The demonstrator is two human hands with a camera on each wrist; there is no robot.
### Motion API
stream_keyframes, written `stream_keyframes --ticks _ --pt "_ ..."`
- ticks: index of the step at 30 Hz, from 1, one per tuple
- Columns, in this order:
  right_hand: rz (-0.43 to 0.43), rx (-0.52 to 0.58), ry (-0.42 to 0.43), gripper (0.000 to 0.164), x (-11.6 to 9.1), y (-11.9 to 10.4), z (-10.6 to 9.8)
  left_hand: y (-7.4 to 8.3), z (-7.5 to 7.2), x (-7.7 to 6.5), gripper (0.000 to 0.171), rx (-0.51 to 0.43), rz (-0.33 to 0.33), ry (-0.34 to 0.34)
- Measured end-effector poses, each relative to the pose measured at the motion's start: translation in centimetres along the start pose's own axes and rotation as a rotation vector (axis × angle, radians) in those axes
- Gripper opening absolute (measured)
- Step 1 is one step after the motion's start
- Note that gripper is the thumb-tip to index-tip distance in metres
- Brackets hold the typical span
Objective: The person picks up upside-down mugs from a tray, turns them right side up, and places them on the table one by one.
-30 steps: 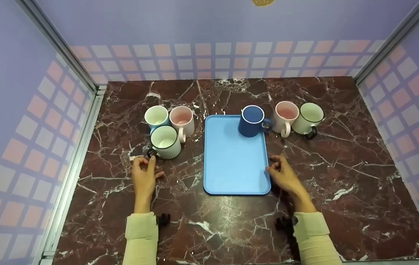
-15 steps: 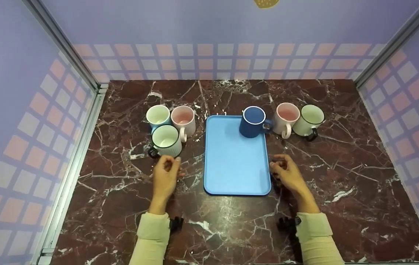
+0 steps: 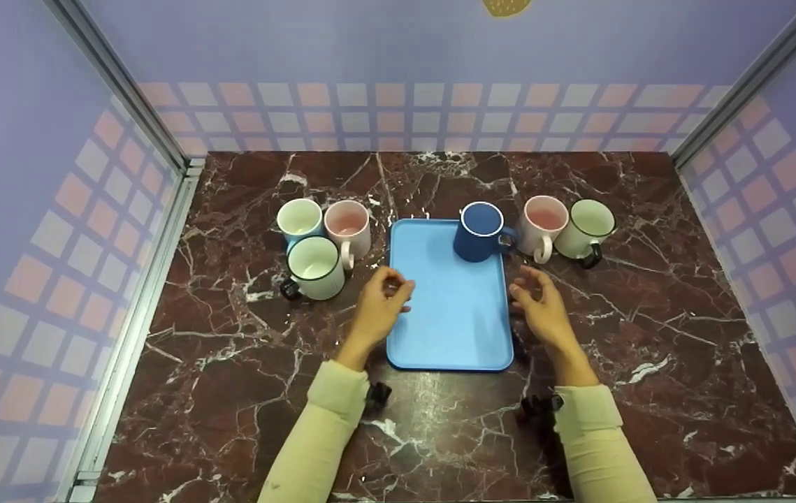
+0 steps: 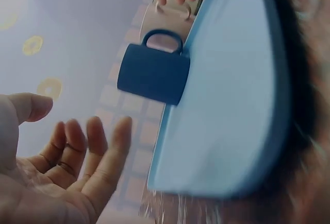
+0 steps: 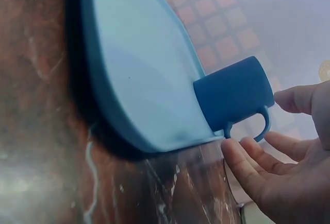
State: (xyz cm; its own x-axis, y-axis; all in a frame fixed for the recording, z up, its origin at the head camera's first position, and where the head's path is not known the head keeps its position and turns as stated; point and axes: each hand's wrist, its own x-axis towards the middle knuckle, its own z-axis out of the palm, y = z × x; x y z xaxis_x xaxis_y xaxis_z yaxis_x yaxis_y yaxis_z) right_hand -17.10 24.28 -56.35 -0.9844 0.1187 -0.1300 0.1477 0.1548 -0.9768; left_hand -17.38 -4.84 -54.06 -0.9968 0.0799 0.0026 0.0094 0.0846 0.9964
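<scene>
A dark blue mug (image 3: 478,241) stands upright at the far right corner of the light blue tray (image 3: 439,307), its handle pointing right. My left hand (image 3: 378,307) hovers over the tray's left edge, holding nothing; its fingers are loosely bent and thumb apart in the left wrist view. By the tray's right edge is my right hand (image 3: 543,307), also holding nothing, on the near side of the blue mug's handle. In the right wrist view the right fingers (image 5: 247,170) spread near that handle; whether they touch it I cannot tell.
Right of the tray stand a pink mug (image 3: 536,236) and a white black-rimmed mug (image 3: 574,241). To its left are another pink mug (image 3: 359,241), a black-rimmed white mug (image 3: 324,283) and a light blue mug (image 3: 293,237). Panels border the dark red marbled table (image 3: 230,419).
My left hand has moved right, from beside the left black-rimmed mug to over the tray's left edge. The right hand has shifted slightly forward along the tray's right edge. Mugs and tray stay put.
</scene>
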Motion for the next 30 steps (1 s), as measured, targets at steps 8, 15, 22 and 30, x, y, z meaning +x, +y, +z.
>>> stream_keyframes --ticks 8,15,22,30 --pt "-0.026 0.014 0.020 0.059 1.6 -1.1 0.7 0.1 3.0 3.0 0.034 0.118 0.021 -0.068" --pt "-0.078 0.005 0.027 0.065 3.0 -1.6 1.3 0.5 5.4 5.2 0.043 0.144 -0.030 -0.104" --pt "-0.097 -0.001 0.024 0.070 4.1 -1.5 2.0 0.0 7.4 7.4 0.067 0.233 -0.086 -0.103" --pt "-0.076 -0.028 0.042 0.071 4.7 -1.2 2.4 -0.7 9.3 9.4 0.081 0.340 -0.102 -0.141"
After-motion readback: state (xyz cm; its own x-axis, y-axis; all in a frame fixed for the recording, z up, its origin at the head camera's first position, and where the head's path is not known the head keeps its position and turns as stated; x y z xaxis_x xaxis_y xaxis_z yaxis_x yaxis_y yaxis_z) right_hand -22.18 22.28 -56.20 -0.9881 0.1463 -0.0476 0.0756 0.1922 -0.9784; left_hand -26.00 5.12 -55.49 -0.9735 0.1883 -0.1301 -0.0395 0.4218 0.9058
